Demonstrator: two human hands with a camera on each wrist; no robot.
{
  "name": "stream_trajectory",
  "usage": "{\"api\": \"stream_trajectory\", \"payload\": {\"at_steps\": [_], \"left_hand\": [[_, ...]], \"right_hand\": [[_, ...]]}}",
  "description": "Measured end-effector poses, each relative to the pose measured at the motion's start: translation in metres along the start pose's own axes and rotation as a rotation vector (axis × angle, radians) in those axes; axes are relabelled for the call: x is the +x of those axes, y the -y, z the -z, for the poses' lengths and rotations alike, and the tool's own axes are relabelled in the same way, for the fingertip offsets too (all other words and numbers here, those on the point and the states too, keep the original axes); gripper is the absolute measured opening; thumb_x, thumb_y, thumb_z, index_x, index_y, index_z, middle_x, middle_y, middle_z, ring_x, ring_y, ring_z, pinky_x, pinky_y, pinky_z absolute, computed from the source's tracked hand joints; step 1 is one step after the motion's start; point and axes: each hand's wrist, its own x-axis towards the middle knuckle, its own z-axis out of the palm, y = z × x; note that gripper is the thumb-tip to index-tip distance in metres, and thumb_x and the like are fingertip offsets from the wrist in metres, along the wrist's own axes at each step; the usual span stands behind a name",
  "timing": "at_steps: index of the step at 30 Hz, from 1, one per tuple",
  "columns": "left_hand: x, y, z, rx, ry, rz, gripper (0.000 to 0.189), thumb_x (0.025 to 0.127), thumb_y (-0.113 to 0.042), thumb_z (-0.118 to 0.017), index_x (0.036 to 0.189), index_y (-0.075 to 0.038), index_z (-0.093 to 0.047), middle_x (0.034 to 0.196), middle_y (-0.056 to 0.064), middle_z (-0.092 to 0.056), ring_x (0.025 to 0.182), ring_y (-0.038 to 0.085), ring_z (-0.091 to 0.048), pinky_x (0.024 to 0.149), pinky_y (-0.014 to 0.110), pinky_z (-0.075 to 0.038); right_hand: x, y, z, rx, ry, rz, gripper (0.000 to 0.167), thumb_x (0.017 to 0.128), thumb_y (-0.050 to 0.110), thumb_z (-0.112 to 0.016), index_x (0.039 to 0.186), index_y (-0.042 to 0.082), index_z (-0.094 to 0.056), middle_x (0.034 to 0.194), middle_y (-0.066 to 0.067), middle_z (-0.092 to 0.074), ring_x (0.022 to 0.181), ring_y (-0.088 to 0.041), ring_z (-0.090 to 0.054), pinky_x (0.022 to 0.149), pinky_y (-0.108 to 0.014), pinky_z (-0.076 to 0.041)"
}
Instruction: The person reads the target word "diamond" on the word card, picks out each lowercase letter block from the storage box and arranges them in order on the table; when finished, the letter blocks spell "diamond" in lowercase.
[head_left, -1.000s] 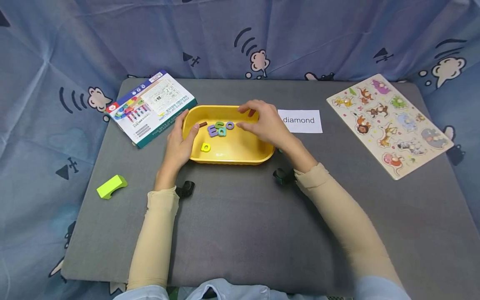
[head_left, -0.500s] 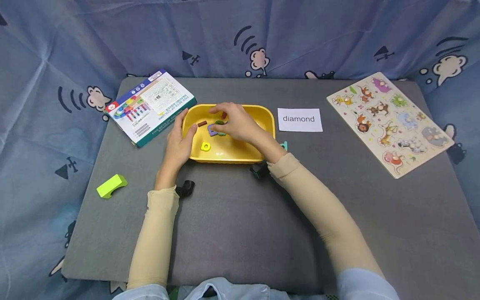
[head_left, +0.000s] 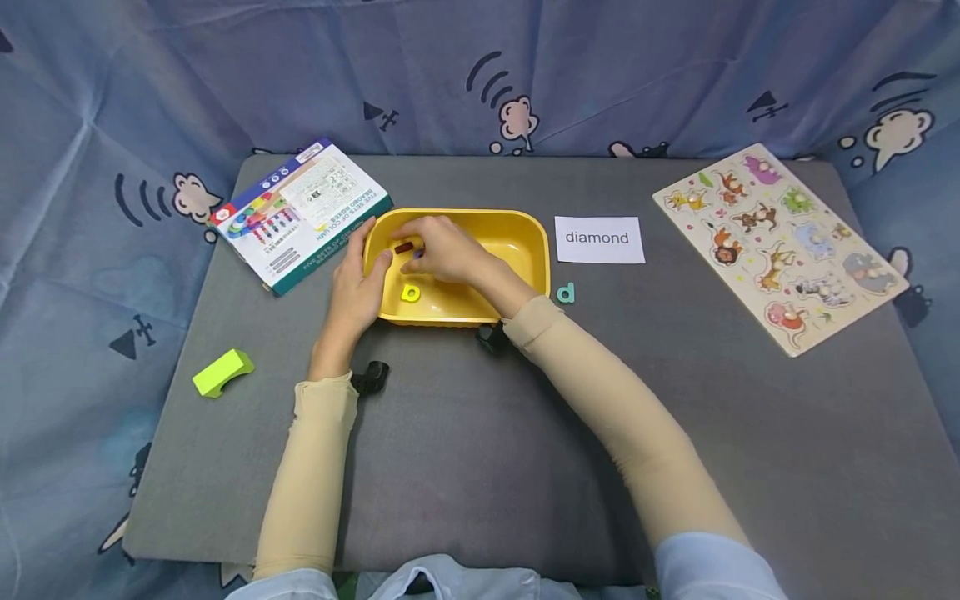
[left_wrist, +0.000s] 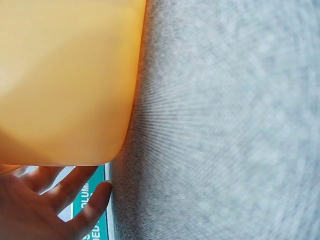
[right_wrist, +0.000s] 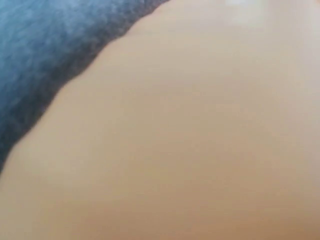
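My left hand (head_left: 356, 287) grips the left end of a yellow plastic tray (head_left: 517, 310), its thumb over the rim. In the left wrist view, fingers (left_wrist: 92, 207) lie along the tray's outer end. Over the tray's inside, my right hand (head_left: 444, 250) reaches in from the right, with thumb and index finger apart. Near those fingertips are a small dark brown piece (head_left: 403, 247) and a bit of a purple letter (head_left: 418, 253); the hand hides the other letters. A yellow letter (head_left: 410, 293) lies closer to the tray's front wall.
Right of the tray lie a white card (head_left: 600, 240) reading "diamond" and a teal letter d (head_left: 566, 293). An animal puzzle board (head_left: 780, 250) is at the far right. A colourful box (head_left: 300, 217) stands close behind the left hand; a lime arch block (head_left: 223, 372) lies at left.
My right hand has moved left across the tray, from its right side to over the letters. The card and teal letter d have come fully into sight. The left hand stays put.
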Motion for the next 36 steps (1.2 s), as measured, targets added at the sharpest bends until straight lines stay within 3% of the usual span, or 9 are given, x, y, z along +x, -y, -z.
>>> {"api": "stream_trajectory", "payload": {"at_steps": [6, 14, 24, 29, 36], "left_hand": [[0.0, 0.0, 0.0, -0.006, 0.001, -0.011, 0.061, 0.111, -0.032, -0.047, 0.168, -0.02, -0.03, 0.169, 0.011, -0.04, 0.149, 0.033, -0.045, 0.123, 0.055, -0.036], [-0.001, 0.0, 0.0, -0.012, -0.009, -0.003, 0.06, 0.11, -0.03, -0.048, 0.167, -0.018, -0.031, 0.17, 0.011, -0.04, 0.149, 0.032, -0.045, 0.125, 0.053, -0.035], [-0.002, -0.003, -0.001, -0.002, -0.001, 0.008, 0.062, 0.109, -0.032, -0.048, 0.168, -0.021, -0.03, 0.17, 0.009, -0.04, 0.146, 0.033, -0.047, 0.124, 0.054, -0.036], [-0.001, -0.002, -0.002, -0.001, -0.011, 0.013, 0.062, 0.109, -0.032, -0.048, 0.167, -0.021, -0.031, 0.17, 0.01, -0.04, 0.146, 0.033, -0.048, 0.123, 0.054, -0.036], [-0.001, -0.004, 0.0, 0.01, -0.006, 0.026, 0.063, 0.108, -0.032, -0.047, 0.168, -0.021, -0.029, 0.171, 0.01, -0.038, 0.149, 0.033, -0.045, 0.126, 0.053, -0.033]], "right_hand": [[0.005, 0.004, -0.004, -0.063, 0.004, -0.044, 0.043, 0.097, 0.012, -0.077, 0.139, 0.008, -0.07, 0.133, -0.006, -0.075, 0.119, -0.019, -0.067, 0.106, -0.033, -0.051], [0.007, 0.006, -0.01, -0.096, -0.03, -0.038, 0.018, 0.098, 0.0, -0.07, 0.115, 0.002, -0.076, 0.1, -0.011, -0.07, 0.091, -0.023, -0.061, 0.085, -0.03, -0.05], [-0.005, 0.006, -0.002, -0.109, -0.01, -0.057, 0.019, 0.104, 0.004, -0.064, 0.117, 0.002, -0.077, 0.115, -0.013, -0.071, 0.099, -0.025, -0.061, 0.095, -0.035, -0.053], [-0.017, 0.004, 0.008, -0.051, 0.0, -0.05, 0.018, 0.106, 0.007, -0.062, 0.114, 0.002, -0.076, 0.11, -0.012, -0.07, 0.098, -0.024, -0.06, 0.097, -0.036, -0.052], [-0.042, -0.003, 0.023, 0.033, -0.115, -0.004, 0.016, 0.105, 0.004, -0.061, 0.112, 0.001, -0.075, 0.104, -0.013, -0.068, 0.096, -0.025, -0.059, 0.088, -0.035, -0.05]]}}
